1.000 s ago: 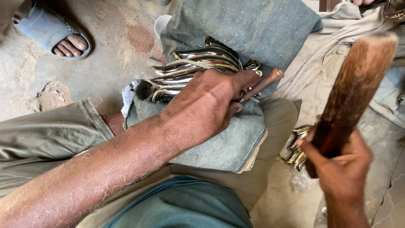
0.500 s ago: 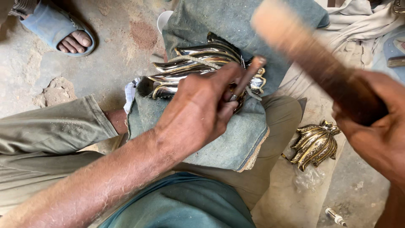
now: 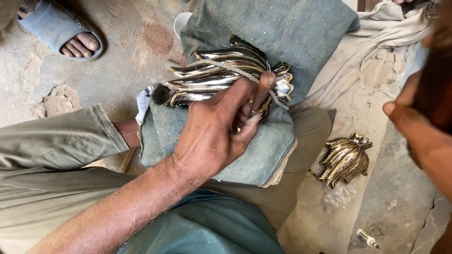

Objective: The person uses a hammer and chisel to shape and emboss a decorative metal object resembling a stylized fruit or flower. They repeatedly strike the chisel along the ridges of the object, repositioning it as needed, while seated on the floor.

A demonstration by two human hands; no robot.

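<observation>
Item: ribbed polished-metal ornament (image 3: 221,77), cord-bound, lying on the folded grey-green cloth (image 3: 263,155) near its far edge. Our left hand (image 3: 221,129) pinches a thin tool against it. Our right hand (image 3: 423,127) is blurred; we cannot tell its grip.

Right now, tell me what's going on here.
A seated person's left hand presses on a shiny fluted metal ornament lying on a grey-green cloth over the lap, fingers pinching a thin tool against it. The right hand is raised at the frame's edge, blurred. A second, brass-coloured ornament lies on the ground.
</observation>
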